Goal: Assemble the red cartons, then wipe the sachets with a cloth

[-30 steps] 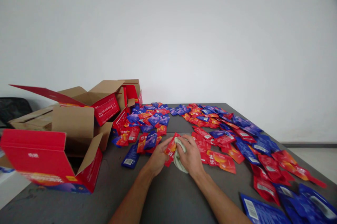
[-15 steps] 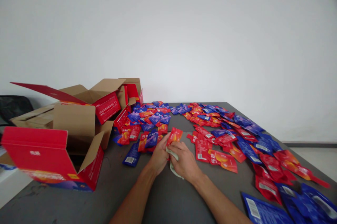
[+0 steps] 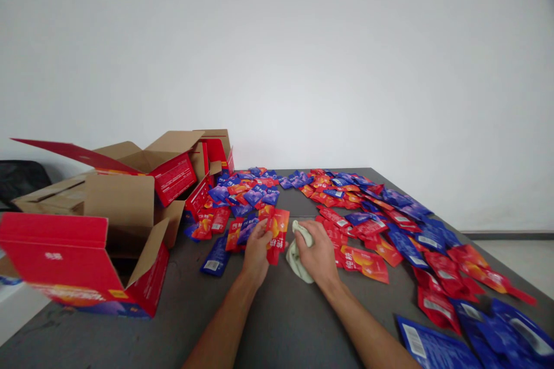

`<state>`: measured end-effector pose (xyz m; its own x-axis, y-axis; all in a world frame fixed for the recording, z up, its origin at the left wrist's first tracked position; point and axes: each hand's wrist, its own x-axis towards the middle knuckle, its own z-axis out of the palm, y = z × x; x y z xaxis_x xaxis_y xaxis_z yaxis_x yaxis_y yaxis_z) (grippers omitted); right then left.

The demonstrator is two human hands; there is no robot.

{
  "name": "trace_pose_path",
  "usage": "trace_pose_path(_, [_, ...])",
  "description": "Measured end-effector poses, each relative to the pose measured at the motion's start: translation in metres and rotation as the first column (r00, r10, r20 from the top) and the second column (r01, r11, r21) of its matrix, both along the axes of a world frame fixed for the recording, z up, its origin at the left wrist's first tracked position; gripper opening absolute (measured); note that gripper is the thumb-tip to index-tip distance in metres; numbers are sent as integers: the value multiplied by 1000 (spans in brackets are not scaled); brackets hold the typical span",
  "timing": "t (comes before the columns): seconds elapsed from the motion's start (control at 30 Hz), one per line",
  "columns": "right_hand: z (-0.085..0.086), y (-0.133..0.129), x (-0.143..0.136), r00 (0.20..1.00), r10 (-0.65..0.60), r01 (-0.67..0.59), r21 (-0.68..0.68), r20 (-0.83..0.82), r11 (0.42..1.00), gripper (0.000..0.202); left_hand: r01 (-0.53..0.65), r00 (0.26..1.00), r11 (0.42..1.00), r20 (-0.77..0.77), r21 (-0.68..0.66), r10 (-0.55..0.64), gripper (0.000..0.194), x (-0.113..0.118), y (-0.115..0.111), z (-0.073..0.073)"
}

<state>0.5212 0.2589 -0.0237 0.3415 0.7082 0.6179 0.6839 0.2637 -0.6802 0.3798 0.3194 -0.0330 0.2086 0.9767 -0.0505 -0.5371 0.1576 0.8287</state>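
Observation:
My left hand (image 3: pixel 256 254) is closed on a red pouch (image 3: pixel 279 233) with orange fruit printed on it, gripping its left side above the dark table. A pale green cloth (image 3: pixel 295 262) is bunched in my right hand (image 3: pixel 318 250), which is just to the right of the pouch and apart from it. Left of my left hand lies a blue pouch (image 3: pixel 216 256) with its barcode up. Close to my right hand, a red and orange pouch (image 3: pixel 366 263) rests flat on the table.
Open red cartons (image 3: pixel 82 265) stand along the left side, flaps raised. A pile of red and blue pouches (image 3: pixel 246 193) lies beyond my left hand. More pouches (image 3: pixel 407 224) spread down the right edge of the grey table (image 3: pixel 277 323). A white wall (image 3: pixel 303 69) rises behind.
My hands have moved apart. The cloth has come off the pouch and shifted right with my right hand. In my left hand, the pouch has turned and more of its front shows.

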Motion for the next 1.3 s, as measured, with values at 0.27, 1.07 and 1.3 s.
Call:
trace_pose_path(0.27, [-1, -7, -15, 986, 166, -166, 2, 13, 986, 24, 93, 994, 991, -66, 95, -87, 45, -1, 2, -13])
trace_pose_path(1.07, [-3, -4, -2, 973, 90, -82, -46, 212, 996, 30, 369, 922, 929, 119, 10, -367, 36, 8, -13, -8])
trace_pose_path(1.3, [4, -16, -28, 898, 374, -325, -225, 232, 919, 24, 330, 937, 943, 134, -33, -323, 32, 7, -9, 6])
